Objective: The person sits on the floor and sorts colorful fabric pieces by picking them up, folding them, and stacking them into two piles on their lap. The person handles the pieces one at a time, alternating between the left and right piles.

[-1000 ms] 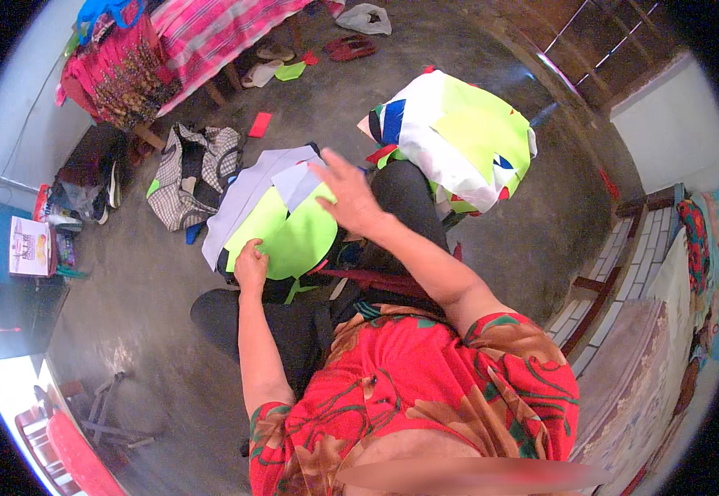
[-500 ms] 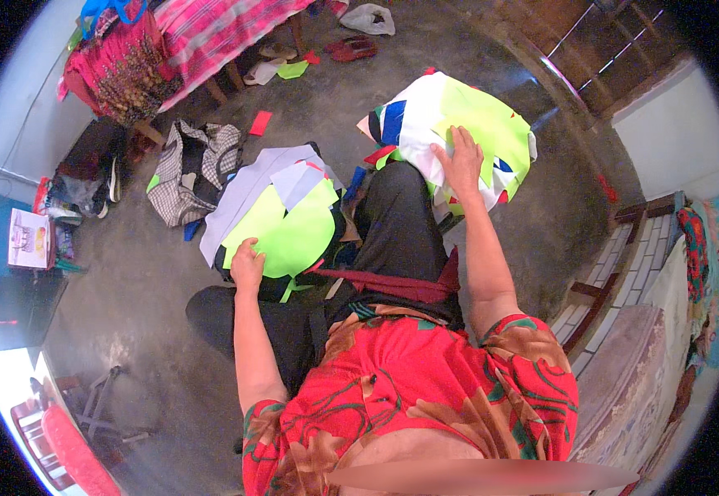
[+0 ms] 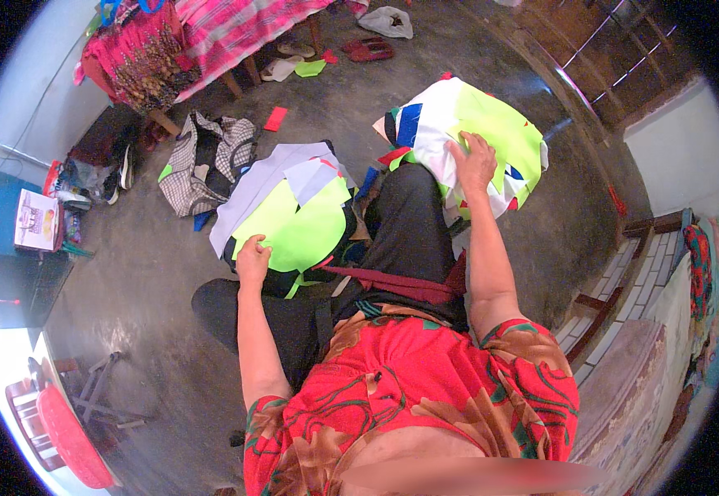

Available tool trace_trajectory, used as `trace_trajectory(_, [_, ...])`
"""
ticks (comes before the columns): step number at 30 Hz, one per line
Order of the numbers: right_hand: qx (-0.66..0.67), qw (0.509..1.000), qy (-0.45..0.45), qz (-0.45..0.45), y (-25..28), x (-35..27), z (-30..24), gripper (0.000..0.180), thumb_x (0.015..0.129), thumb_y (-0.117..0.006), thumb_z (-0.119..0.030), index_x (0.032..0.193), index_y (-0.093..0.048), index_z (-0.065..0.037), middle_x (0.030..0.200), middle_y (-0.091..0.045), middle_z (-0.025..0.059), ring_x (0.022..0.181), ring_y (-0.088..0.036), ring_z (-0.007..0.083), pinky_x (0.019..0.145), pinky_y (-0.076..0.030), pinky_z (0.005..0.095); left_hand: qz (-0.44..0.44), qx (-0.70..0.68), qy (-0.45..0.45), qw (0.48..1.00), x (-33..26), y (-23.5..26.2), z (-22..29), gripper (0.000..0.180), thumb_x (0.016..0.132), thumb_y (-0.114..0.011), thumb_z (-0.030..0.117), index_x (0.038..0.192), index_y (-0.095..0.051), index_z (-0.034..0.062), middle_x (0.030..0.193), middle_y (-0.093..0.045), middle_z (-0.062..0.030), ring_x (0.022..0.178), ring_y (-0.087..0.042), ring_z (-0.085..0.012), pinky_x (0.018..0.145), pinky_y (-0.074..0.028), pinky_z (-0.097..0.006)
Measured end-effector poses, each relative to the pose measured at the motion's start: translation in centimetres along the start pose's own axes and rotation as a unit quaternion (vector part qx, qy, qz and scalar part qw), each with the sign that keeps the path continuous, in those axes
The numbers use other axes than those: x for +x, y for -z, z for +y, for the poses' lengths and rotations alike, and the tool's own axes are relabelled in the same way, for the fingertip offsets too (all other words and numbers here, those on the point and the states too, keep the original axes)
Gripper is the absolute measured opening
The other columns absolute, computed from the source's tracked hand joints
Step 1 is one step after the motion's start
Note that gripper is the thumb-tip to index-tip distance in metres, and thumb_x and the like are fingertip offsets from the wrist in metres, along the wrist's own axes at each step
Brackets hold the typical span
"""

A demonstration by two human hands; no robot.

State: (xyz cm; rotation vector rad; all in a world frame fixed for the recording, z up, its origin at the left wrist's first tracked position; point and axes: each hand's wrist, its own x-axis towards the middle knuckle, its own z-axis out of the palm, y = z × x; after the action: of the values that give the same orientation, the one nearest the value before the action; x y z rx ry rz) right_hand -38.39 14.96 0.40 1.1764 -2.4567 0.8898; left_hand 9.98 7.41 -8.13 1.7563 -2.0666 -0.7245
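On my left lies a heap of cloth pieces, with a lime-green piece (image 3: 302,231) on top and a light grey piece (image 3: 254,188) along its far side. My left hand (image 3: 253,258) is at the near left edge of the lime-green piece, thumb and forefinger pinched together on it. A rounded bundle of scraps sits ahead of my right knee, with white cloth (image 3: 434,124) and lime-green cloth (image 3: 504,132) outermost and bits of blue and red showing. My right hand (image 3: 477,164) rests on this bundle, fingers stretched out and lying over the cloth.
A checked cloth (image 3: 190,169) and a red scrap (image 3: 275,119) lie on the concrete floor beyond the left heap. Farther off stands a low bench with a pink checked cover (image 3: 235,37). A red chair (image 3: 70,434) is at the lower left; a wooden frame (image 3: 607,293) lies right.
The whole view has shifted slightly, with the scene sitting a little to the right. Both hands keep their places on the cloth.
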Motion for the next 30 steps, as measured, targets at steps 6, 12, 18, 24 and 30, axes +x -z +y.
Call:
trace_trajectory(6, [-0.025, 0.999, -0.01, 0.029, -0.2, 0.2, 0.2, 0.028, 0.076, -0.07, -0.036, 0.098, -0.07, -0.018, 0.111, -0.064, 0.0036, 0.1, -0.057, 0.0275, 0.086, -0.042, 0.0449, 0.014, -0.069, 0.0, 0.998, -0.7, 1.5, 0.8, 0.032, 0.077, -0.069, 0.011, 0.109, -0.062, 0.0079, 0.078, -0.063, -0.0084, 0.072, -0.063, -0.0208, 0.069, -0.05, -0.033])
trace_trajectory(12, [0.034, 0.996, -0.084, 0.028, 0.0, 1.4, 1.2, 0.019, 0.082, -0.066, -0.03, 0.095, -0.07, -0.016, 0.103, -0.067, 0.0059, 0.093, -0.059, 0.0296, 0.078, -0.046, 0.0434, 0.035, -0.192, 0.022, 0.98, -2.4, 2.1, 1.8, 0.031, 0.081, -0.066, 0.007, 0.111, -0.061, 0.0038, 0.08, -0.063, -0.0066, 0.074, -0.061, -0.0154, 0.07, -0.05, -0.029])
trace_trajectory(18, [0.482, 0.871, -0.073, -0.057, 2.8, 0.0, -5.5, 0.02, 0.094, -0.054, -0.02, 0.104, -0.061, -0.005, 0.099, -0.064, 0.0061, 0.09, -0.059, 0.0186, 0.079, -0.046, 0.0306, -0.038, -0.416, 0.068, 0.906, -4.9, 2.1, 2.8, 0.036, 0.087, -0.062, 0.013, 0.12, -0.055, -0.001, 0.1, -0.062, -0.0089, 0.089, -0.06, -0.0153, 0.078, -0.049, -0.027])
trace_trajectory(24, [0.734, 0.519, -0.25, -0.359, 0.1, -10.5, -14.3, 0.025, 0.099, -0.042, -0.016, 0.12, -0.049, -0.004, 0.114, -0.058, 0.0057, 0.104, -0.058, 0.0167, 0.092, -0.047, 0.033, -0.277, -0.454, 0.033, 0.846, -4.9, 1.8, 5.1, 0.063, 0.086, -0.063, 0.038, 0.132, -0.045, -0.0008, 0.127, -0.053, -0.0143, 0.116, -0.05, -0.0215, 0.098, -0.038, -0.032])
trace_trajectory(30, [0.683, 0.425, -0.334, -0.491, -3.3, -17.0, -16.6, 0.034, 0.1, -0.041, -0.02, 0.132, -0.04, -0.009, 0.127, -0.051, 0.0049, 0.116, -0.051, 0.0209, 0.096, -0.044, 0.0394, -0.361, -0.54, 0.055, 0.758, -5.3, -0.2, 3.8, 0.069, 0.082, -0.063, 0.05, 0.131, -0.048, 0.0048, 0.124, -0.054, -0.0077, 0.113, -0.05, -0.0204, 0.097, -0.037, -0.036])
